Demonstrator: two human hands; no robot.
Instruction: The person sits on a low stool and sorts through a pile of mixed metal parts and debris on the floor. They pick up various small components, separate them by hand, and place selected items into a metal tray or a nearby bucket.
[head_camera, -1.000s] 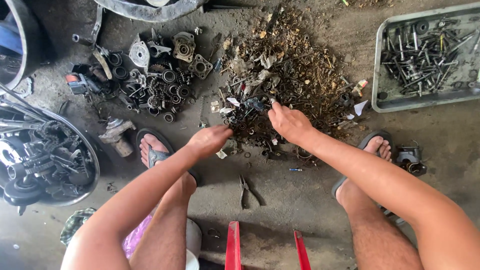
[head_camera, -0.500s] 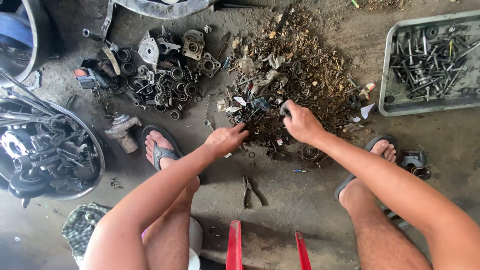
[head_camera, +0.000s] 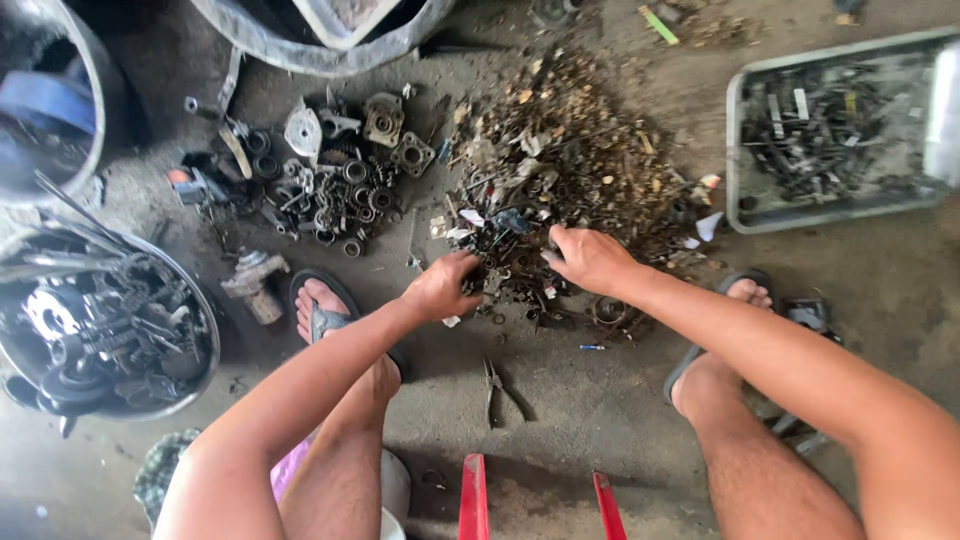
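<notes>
Two hands (head_camera: 440, 288) (head_camera: 590, 260), one scrap pile (head_camera: 570, 170)

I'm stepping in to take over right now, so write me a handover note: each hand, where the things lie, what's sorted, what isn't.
Left hand: fingers curled into the near edge of the brown heap of mixed scrap bits on the concrete floor; what it grips is not clear.
Right hand: palm down on the same heap, fingertips among the pieces.
Sorted so far: dark bearings and rings in a pile to the left; bolts in the grey rectangular metal tray to the right; larger parts in the round metal basin far left.
Left: most of the heap is unsorted. Small pliers lie unused on the floor between the feet.
</notes>
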